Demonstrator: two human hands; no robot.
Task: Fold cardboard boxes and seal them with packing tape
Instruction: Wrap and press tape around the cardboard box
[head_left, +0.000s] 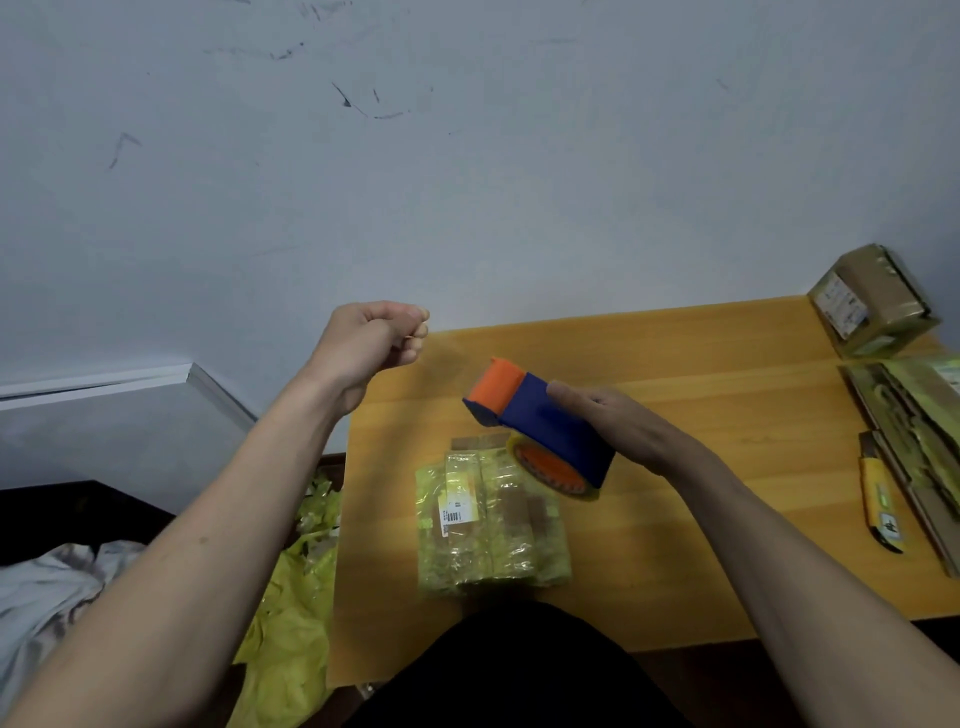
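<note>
A small cardboard box (491, 525), covered in yellowish clear tape with a barcode label, lies on the wooden table (675, 519) in front of me. Above its far end my right hand (608, 421) grips a blue and orange tape dispenser (540, 421) with a roll of tape on it. My left hand (379, 338) is raised to the left of the dispenser, fingers curled, thumb and fingertips pinched together. A faint clear strip of tape seems to stretch from the pinch toward the dispenser.
A taped box (872, 301) stands at the table's far right corner. Flattened cardboard (914, 441) and a yellow utility knife (880, 499) lie along the right edge. Crumpled yellow tape scraps (296, 597) pile left of the table, beside grey cloth (47, 587).
</note>
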